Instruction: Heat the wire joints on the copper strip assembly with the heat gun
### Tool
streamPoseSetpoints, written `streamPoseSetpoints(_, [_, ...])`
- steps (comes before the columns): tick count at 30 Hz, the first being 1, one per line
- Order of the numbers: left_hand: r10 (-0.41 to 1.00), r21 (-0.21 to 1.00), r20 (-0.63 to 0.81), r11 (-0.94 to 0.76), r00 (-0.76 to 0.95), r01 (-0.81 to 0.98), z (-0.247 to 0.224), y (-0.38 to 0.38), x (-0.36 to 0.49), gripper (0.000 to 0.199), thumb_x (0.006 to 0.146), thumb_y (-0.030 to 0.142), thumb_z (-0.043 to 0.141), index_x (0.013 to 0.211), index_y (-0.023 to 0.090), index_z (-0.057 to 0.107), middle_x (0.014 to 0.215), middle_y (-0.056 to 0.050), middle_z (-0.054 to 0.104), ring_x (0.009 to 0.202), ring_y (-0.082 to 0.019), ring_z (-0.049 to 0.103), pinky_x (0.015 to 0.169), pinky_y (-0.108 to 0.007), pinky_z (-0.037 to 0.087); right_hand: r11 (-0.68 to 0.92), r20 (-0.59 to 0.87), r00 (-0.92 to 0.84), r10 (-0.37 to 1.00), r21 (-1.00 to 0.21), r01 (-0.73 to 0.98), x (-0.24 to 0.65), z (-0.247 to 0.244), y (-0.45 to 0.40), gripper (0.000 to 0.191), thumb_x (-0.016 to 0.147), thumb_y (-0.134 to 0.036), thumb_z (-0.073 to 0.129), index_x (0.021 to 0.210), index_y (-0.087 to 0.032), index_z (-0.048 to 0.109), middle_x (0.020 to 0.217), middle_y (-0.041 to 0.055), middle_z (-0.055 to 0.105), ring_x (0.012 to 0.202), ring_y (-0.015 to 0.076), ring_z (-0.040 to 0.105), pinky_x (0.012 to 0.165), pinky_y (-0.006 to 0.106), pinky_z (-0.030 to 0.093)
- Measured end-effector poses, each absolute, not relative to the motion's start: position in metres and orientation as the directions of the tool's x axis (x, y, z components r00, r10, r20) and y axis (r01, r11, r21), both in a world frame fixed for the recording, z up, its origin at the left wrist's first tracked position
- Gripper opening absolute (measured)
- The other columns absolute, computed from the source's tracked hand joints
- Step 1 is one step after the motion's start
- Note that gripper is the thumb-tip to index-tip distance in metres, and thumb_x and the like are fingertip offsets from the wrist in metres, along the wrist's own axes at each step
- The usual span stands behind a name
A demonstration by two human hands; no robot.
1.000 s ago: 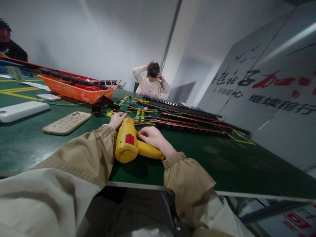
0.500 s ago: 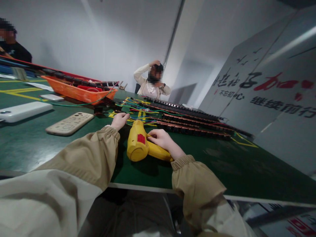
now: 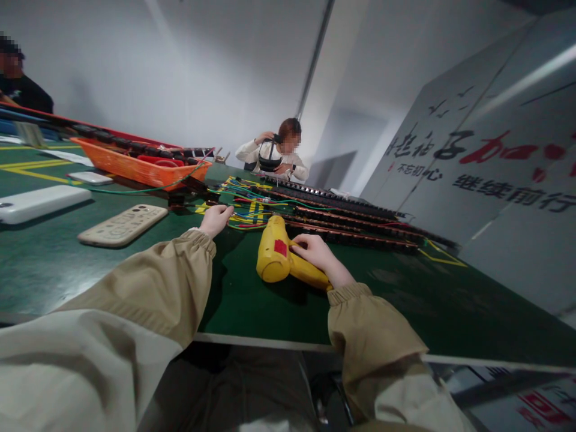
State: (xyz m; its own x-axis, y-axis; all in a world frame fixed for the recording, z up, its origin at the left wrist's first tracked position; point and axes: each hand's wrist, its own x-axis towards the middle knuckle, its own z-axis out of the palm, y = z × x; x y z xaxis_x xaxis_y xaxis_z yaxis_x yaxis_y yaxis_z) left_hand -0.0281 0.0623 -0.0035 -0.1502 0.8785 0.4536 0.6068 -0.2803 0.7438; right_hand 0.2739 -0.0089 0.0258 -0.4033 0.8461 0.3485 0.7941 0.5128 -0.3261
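My right hand (image 3: pixel 318 252) is closed around the handle of a yellow heat gun (image 3: pixel 271 259) with a red label. Its nozzle points away from me, toward the bundle of coloured wires (image 3: pixel 255 211). At the near left end of these wires my left hand (image 3: pixel 216 219) pinches thin wires between thumb and fingers; their tips are too small to make out. The wires lead to long dark strips (image 3: pixel 355 231) with copper-coloured edges, lying side by side across the green table (image 3: pixel 252 318).
An orange basket (image 3: pixel 139 171) holding dark cylindrical parts stands at the back left. Nearer lie a patterned phone case (image 3: pixel 123 226), a white power bank (image 3: pixel 42 203) and a small white device (image 3: pixel 90 177). One person (image 3: pixel 274 153) sits across the table, another (image 3: pixel 22 84) far left.
My right hand has moved the heat gun to the right, away from my left hand, which stays at the wires. The person opposite has lowered an arm from the head.
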Motion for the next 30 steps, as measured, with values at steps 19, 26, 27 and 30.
streamPoseSetpoints(19, [0.947,0.876,0.295,-0.216,-0.125,0.431,-0.015,0.078,-0.024,0.032,0.083,0.035,0.04,0.06,0.016,0.052,0.062,-0.006,0.058,0.056,-0.014,0.052,0.058,-0.028,0.042,0.542,0.279,-0.465,0.84,-0.482,0.689,0.267,0.026,-0.008,0.02,0.081,-0.019,0.052,0.092,-0.014,0.067,0.09,0.0041,0.069,0.083,0.0174,0.061,0.074,0.028,0.044])
streamPoseSetpoints(26, [0.95,0.891,0.291,-0.224,-0.118,0.394,-0.014,0.076,-0.023,0.033,0.085,0.035,0.039,0.061,0.016,0.05,0.061,-0.005,0.057,0.053,-0.013,0.05,0.056,-0.027,0.042,0.531,0.274,-0.456,0.847,-0.487,0.693,0.266,0.027,-0.011,0.019,0.08,-0.018,0.053,0.091,-0.013,0.068,0.088,0.0047,0.069,0.079,0.017,0.061,0.071,0.027,0.043])
streamPoseSetpoints(27, [0.948,0.889,0.295,-0.227,-0.118,0.398,-0.014,0.075,-0.023,0.033,0.085,0.035,0.039,0.06,0.016,0.049,0.06,-0.004,0.056,0.053,-0.012,0.05,0.055,-0.026,0.042,0.531,0.274,-0.456,0.847,-0.486,0.694,0.266,0.027,-0.011,0.019,0.08,-0.018,0.053,0.091,-0.013,0.068,0.088,0.0047,0.069,0.079,0.017,0.061,0.071,0.027,0.043])
streamPoseSetpoints(30, [0.945,0.878,0.307,-0.235,-0.115,0.417,-0.014,0.075,-0.023,0.033,0.085,0.035,0.038,0.059,0.017,0.047,0.056,-0.002,0.052,0.051,-0.011,0.049,0.054,-0.025,0.04,0.539,0.283,-0.459,0.842,-0.479,0.693,0.264,0.027,-0.011,0.019,0.08,-0.017,0.052,0.09,-0.013,0.068,0.087,0.0049,0.069,0.079,0.017,0.061,0.071,0.027,0.043])
